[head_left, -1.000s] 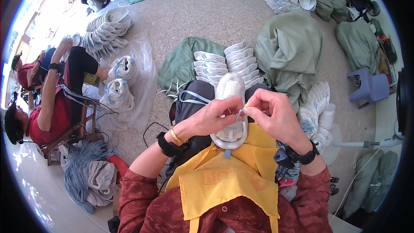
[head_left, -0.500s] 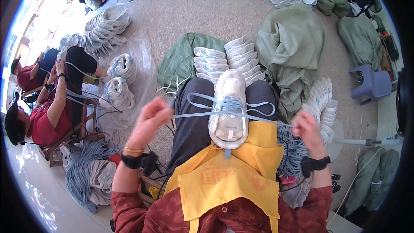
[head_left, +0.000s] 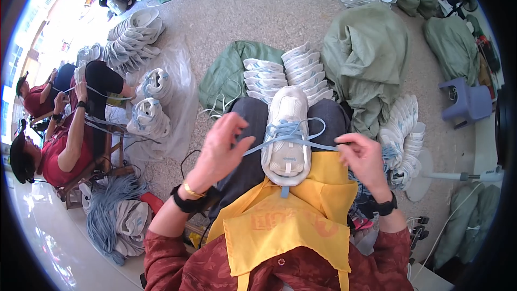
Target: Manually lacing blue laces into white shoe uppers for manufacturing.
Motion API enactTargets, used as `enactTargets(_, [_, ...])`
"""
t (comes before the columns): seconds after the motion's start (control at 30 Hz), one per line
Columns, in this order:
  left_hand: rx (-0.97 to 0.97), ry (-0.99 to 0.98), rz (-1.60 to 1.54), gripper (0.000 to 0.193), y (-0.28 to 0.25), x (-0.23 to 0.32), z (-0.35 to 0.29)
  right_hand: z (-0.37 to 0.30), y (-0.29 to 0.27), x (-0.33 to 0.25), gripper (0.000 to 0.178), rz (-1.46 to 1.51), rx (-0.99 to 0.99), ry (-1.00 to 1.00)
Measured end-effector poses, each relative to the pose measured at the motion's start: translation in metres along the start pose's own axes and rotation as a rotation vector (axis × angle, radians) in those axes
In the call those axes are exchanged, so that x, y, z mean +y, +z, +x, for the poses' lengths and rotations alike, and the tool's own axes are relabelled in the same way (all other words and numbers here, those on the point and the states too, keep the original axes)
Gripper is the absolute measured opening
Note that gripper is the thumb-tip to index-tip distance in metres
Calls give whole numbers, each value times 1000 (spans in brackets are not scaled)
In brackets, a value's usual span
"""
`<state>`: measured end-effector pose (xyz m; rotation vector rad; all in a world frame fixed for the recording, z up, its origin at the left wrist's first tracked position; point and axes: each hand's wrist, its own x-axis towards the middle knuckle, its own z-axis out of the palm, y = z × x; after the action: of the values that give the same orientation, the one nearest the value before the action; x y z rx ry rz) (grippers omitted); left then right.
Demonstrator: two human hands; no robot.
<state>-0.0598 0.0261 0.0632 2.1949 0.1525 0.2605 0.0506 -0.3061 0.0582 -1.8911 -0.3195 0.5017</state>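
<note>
A white sneaker (head_left: 286, 156) with light blue trim rests on my lap, its toe pointing away from me. A light blue shoelace (head_left: 288, 128) is threaded through it, with a loop standing out on the right and ends running to both sides. My left hand (head_left: 223, 148) is just left of the sneaker, fingers apart, close to the left lace end. On the other side my right hand (head_left: 363, 157) has thumb and forefinger spread around the right lace end. Whether either hand touches the lace is hard to make out.
Rows of white shoe uppers (head_left: 265, 81) stand beyond my knees. A yellow apron (head_left: 285, 231) covers my lap. Blue laces (head_left: 110, 210) hang at the left, near two seated people. Green cloth sacks (head_left: 366, 54) and a purple stool (head_left: 466, 102) are to the right.
Both hands have come inward toward the sneaker from a wide, pinched pull on the lace. Their fingers have opened, the left loop is gone and the right loop is smaller.
</note>
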Motion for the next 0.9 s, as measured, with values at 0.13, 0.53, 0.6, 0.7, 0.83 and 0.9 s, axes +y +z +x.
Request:
enactTargets(0.13, [-82,145,-4,21,31,-2,22,14,31,-18,18,-120,-123,-72])
enactTargets(0.53, [-474,-211,-653,13,34,-20,36,18,31,-21,15,-169,-185,-52])
enactTargets(0.6, [-456,-212,-660,14,40,-24,33,12,23,-14,15,-25,-269,33])
enactTargets(0.7, [-417,-184,-624,18,45,-25,30,-2,-1,-20,14,107,-357,199])
enactTargets(0.83, [-408,-105,-465,22,42,-19,27,-2,-38,-5,10,103,-273,241])
enactTargets(0.9, [-363,-119,-463,21,44,-17,22,1,-31,-10,8,87,-307,278])
